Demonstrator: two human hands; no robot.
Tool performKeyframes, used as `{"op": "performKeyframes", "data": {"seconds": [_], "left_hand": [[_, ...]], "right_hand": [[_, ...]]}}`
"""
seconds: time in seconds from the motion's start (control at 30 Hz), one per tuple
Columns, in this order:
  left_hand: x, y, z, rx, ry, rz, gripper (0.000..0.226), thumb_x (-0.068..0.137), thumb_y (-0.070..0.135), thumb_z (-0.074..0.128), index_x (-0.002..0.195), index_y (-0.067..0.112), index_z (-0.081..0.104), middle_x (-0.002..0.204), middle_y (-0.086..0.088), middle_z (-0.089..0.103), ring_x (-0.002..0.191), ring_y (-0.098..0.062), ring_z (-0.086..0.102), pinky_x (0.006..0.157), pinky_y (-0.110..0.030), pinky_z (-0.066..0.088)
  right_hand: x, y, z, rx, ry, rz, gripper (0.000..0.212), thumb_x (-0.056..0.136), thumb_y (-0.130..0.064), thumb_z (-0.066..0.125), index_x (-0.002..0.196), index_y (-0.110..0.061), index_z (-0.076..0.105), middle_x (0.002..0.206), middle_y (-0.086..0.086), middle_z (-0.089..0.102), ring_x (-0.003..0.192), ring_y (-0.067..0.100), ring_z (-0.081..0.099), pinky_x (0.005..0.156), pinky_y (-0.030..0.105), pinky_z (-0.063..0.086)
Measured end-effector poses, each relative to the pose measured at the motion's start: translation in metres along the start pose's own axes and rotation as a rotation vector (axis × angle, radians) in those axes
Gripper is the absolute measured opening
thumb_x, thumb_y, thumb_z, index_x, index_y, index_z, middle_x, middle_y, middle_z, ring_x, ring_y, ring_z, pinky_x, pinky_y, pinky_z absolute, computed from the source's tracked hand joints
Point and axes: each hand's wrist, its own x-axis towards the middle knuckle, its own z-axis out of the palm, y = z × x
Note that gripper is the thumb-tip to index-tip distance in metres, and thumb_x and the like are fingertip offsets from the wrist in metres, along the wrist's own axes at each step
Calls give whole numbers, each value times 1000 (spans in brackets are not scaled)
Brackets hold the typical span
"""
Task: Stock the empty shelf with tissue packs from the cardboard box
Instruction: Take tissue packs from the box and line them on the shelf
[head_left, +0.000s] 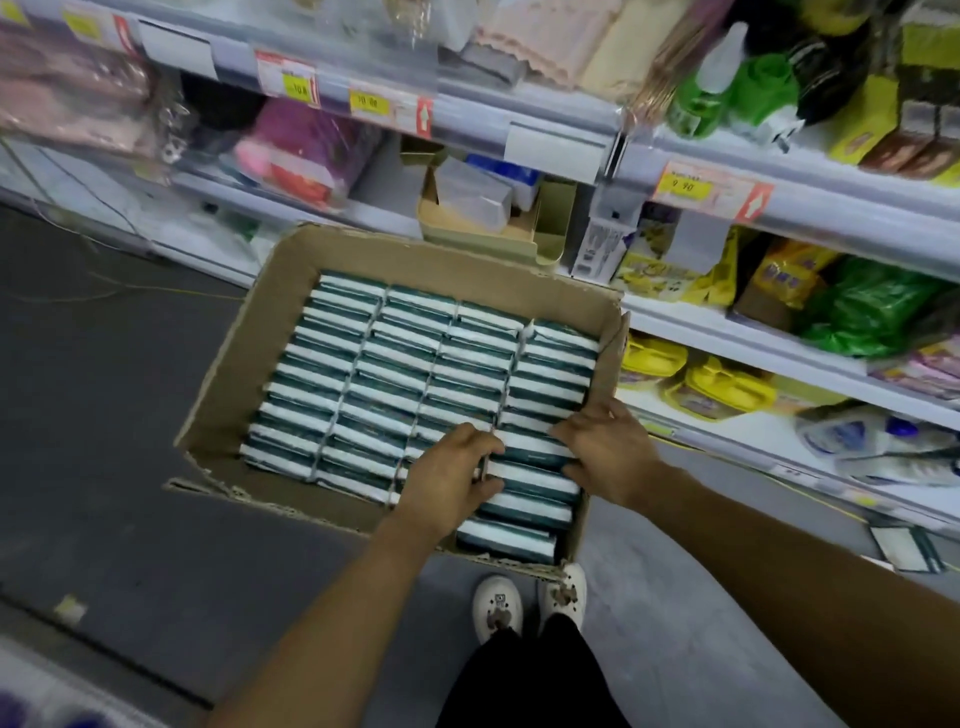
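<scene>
Head view. A cardboard box (291, 291) is seen on the floor in front of the shelving, open at the top and filled with tissue packs (395, 374) stood on edge in four tight columns. No gap is visible in the rows, so the stocking is judged to be at its start.

The left hand (457, 467) is set at the near end of the right-most column, fingers curled down into the seam between columns, against the packs' ends. The right hand (608, 452) is placed on the opposite side of the same column, beside the box wall, fingers bent over the pack edges. A group of packs is thus bracketed between both hands; whether it is lifted clear cannot be told.

The packs are judged light, soft and compressible, in smooth film wrap likely to slip. A block is best taken by squeezing it end to end, with pressure kept even, since loose middle packs may drop out.

The shelves (779, 218) to the right are seen carrying other goods; the empty shelf cannot be identified with certainty.
</scene>
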Motion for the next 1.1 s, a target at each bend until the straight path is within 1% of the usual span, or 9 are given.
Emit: {"op": "performKeyframes", "data": {"seconds": [0.1,0.3,0.4,0.53,0.7,0.83,0.93,1.0,1.1], "left_hand": [[4,-2,5,-5,-6,-17,41,91,36,67,130,28,56,132,9,50,112,-11,55,77,-20,40],[16,2,10,22,-67,-27,40,90,35,67,129,28,57,126,8,56,114,-12,54,87,-32,51],[19,3,4,-73,-51,-105,35,90,32,67,124,26,59,115,3,61,99,-16,58,79,-34,52],[15,7,-23,-156,4,-182,27,89,27,67,115,25,59,76,6,53,67,-13,52,56,-27,41],[1,21,-62,-229,113,-160,17,91,25,65,105,24,55,63,2,48,58,-15,47,55,-31,37],[-7,49,-90,-383,252,-139,18,96,23,61,112,16,57,64,2,45,58,-11,45,60,-29,39],[-10,86,-115,-498,337,-82,18,97,23,59,113,15,59,67,2,45,59,-10,45,57,-22,39],[-11,114,-133,-551,364,-57,17,98,26,57,113,18,58,76,0,50,67,-13,52,61,-25,44],[-7,160,-154,-571,382,20,16,99,26,56,114,20,57,86,1,53,80,-14,56,66,-21,45]], "right_hand": [[5,1,3,-49,8,0,47,91,-38,54,134,-22,47,124,1,60,121,25,48,109,39,15],[11,6,7,-46,43,33,37,92,-34,55,125,-19,49,119,1,64,118,25,51,107,34,12],[6,12,0,77,123,82,38,95,-30,52,130,-19,48,127,2,60,124,24,47,111,35,12],[-13,21,-30,267,301,187,37,95,-27,55,131,-20,51,125,4,60,120,25,47,100,34,22],[-48,22,-73,422,475,298,33,92,-29,59,125,-24,55,118,-2,62,111,23,53,87,35,33],[-94,30,-107,595,651,364,30,91,-26,61,121,-22,58,109,-1,63,102,24,54,83,41,44],[-133,43,-130,706,764,361,27,91,-20,61,118,-22,59,102,-7,59,99,19,52,78,36,45],[-159,55,-146,736,823,363,25,91,-18,61,116,-21,59,102,-7,58,99,20,53,77,35,44],[-194,76,-171,765,879,379,25,92,-17,60,117,-21,58,104,-3,62,94,22,57,77,40,48]]}}
